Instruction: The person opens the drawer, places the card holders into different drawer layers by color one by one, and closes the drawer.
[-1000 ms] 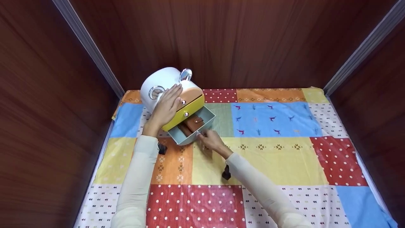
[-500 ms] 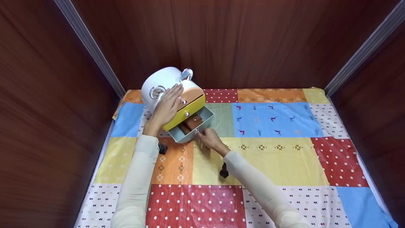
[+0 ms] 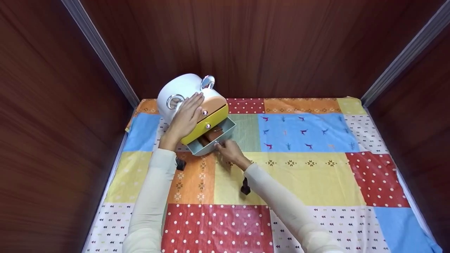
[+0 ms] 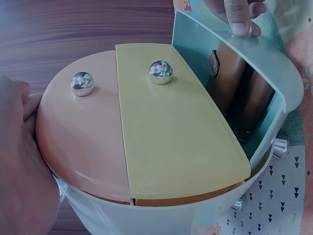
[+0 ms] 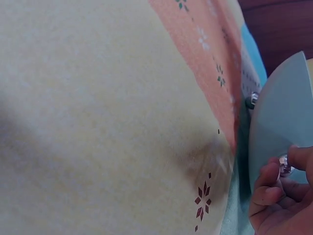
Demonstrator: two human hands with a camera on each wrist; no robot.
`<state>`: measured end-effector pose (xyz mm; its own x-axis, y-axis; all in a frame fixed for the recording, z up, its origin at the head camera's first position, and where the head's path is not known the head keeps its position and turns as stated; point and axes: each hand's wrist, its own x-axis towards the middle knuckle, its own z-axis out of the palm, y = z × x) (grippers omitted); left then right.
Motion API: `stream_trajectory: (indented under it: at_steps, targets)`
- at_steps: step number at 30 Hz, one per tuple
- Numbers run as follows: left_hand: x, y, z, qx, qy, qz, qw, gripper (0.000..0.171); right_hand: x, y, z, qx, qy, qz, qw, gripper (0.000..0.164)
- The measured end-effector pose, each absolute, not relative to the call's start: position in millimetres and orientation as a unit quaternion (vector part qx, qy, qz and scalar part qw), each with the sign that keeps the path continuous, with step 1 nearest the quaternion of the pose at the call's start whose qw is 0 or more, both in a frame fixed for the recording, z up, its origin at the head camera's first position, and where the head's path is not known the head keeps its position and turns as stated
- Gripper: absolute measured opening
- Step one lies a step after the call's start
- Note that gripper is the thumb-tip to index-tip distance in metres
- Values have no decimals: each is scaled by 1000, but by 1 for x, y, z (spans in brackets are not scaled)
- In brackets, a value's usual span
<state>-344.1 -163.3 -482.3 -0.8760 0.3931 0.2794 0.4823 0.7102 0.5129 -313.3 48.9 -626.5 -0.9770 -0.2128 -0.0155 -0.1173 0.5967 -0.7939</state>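
A rounded white drawer cabinet (image 3: 175, 89) stands at the back left, turned at an angle. My left hand (image 3: 185, 119) rests on it with straight fingers, beside the peach top drawer (image 4: 83, 137). Below that, the yellow middle drawer (image 4: 176, 127) is nearly flush. The pale green bottom drawer (image 5: 281, 117) is pulled part way out, and a brown leather case with a snap strap (image 4: 227, 73) lies inside, partly hidden. Thumb and fingers of my right hand (image 3: 230, 151) pinch the small shiny knob (image 5: 285, 166) on the green drawer's front.
A patchwork-print cloth (image 3: 299, 179) covers the table. Dark wood panels (image 3: 246, 49) rise behind and on both sides, the back one close behind the cabinet. A round silver fitting (image 3: 208, 82) sticks up from the cabinet. Small silver feet (image 4: 280, 148) show at its base.
The green drawer has slid further into the cabinet, moved by my right hand on its knob. Less of the brown case shows. The left hand stays on the cabinet.
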Motion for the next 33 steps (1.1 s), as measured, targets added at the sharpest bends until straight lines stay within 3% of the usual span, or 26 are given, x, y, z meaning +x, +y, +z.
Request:
stream_trajectory:
  at_steps: [33]
  targets:
    - [-342,-163,-484,-237,-919,-304,78,52,-333,21,-623,-45,904,-421,64,33]
